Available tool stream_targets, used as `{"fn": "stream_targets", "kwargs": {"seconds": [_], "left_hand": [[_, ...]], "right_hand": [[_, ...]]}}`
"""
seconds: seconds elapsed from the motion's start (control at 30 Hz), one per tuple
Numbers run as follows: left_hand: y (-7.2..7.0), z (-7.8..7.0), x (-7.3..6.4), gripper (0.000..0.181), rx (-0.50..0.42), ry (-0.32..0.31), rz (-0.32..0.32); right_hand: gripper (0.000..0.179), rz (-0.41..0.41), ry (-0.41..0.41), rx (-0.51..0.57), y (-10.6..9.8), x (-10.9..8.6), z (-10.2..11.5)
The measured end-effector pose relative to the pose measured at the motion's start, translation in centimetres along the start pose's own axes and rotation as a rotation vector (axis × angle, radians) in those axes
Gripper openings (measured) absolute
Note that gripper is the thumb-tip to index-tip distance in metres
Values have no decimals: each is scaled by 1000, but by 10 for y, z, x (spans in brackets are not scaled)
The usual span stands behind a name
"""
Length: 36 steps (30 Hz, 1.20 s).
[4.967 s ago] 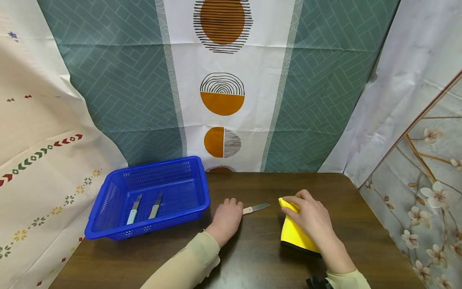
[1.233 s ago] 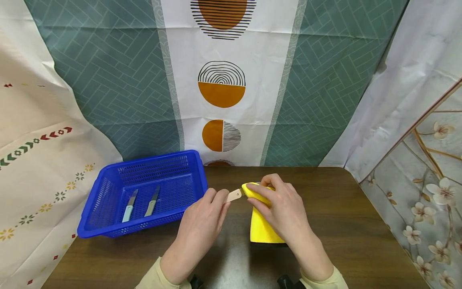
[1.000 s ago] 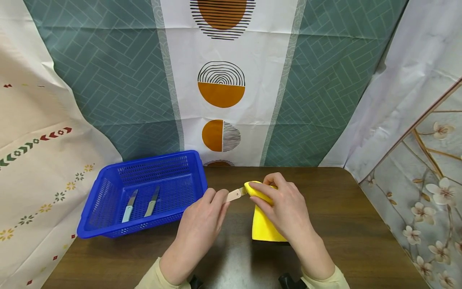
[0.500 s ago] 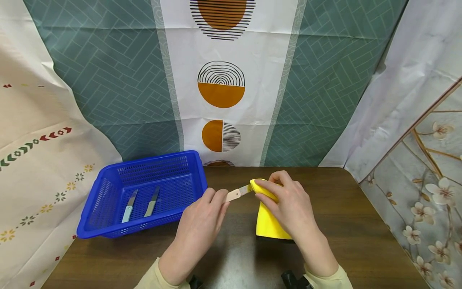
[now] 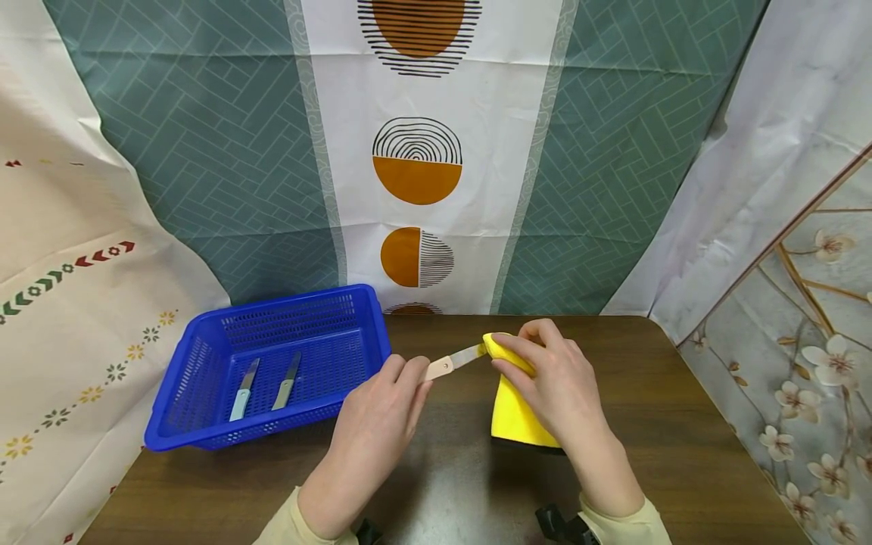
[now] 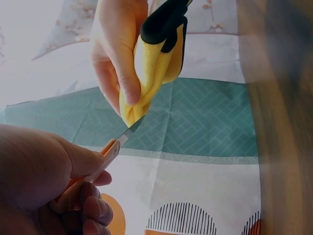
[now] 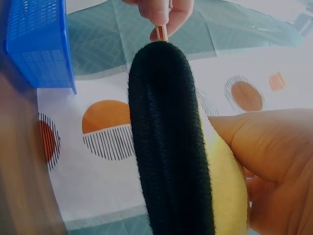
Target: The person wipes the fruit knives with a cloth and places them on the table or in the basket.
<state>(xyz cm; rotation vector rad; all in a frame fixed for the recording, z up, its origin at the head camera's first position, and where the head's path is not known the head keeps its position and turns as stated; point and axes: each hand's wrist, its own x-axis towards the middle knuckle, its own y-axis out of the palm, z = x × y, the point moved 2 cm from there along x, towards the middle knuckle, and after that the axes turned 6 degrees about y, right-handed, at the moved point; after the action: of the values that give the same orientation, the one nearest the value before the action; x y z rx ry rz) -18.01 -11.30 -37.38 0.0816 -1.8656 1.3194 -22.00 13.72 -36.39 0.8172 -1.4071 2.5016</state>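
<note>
My left hand [image 5: 377, 424] grips a small knife [image 5: 441, 368] by its pale pinkish-beige handle, blade pointing right. The left wrist view shows the thumb along the handle [image 6: 111, 151] and the fingers curled beneath. My right hand [image 5: 555, 378] pinches a folded yellow cloth [image 5: 519, 412] with black edging. The cloth's upper fold wraps the blade's tip, hiding it, while the rest of the blade [image 5: 467, 355] shows bare. In the right wrist view the cloth's black edge [image 7: 168, 137] fills the middle, with the right thumb [image 7: 244, 132] against its yellow side.
A blue perforated basket [image 5: 371, 390] stands at the left of the brown table [image 5: 450, 484]. Inside lie a knife with a light blue handle [image 5: 240, 404] and one with a grey-green handle [image 5: 282, 394]. Patterned fabric [image 5: 422, 250] hangs behind the table and at both sides.
Five seconds ago the knife lay on the table beside my left hand; now that hand holds it up. Over the last second the cloth has slid right along the blade towards the tip, baring more metal.
</note>
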Motion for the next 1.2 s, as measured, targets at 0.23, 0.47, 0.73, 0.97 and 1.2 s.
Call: {"fn": "stream_targets", "kwargs": {"seconds": [0.23,0.47,0.73,0.97,1.2], "left_hand": [[0,1,0,19,1,0,-12],[0,2,0,19,8,8,-35],[-1,3,0,20,4,17,-60],[-2,3,-1,20,-4,4,-31],[-1,2,0,20,1,-33,29]], "right_hand": [[45,3,28,4,-1,1,-4],[44,19,65,-9,-3,2,-8],[44,5,87,-13,-6,2,-9],[45,-20,33,11,-5,-2,4],[46,-88,-130,24,2,-6,19]]}}
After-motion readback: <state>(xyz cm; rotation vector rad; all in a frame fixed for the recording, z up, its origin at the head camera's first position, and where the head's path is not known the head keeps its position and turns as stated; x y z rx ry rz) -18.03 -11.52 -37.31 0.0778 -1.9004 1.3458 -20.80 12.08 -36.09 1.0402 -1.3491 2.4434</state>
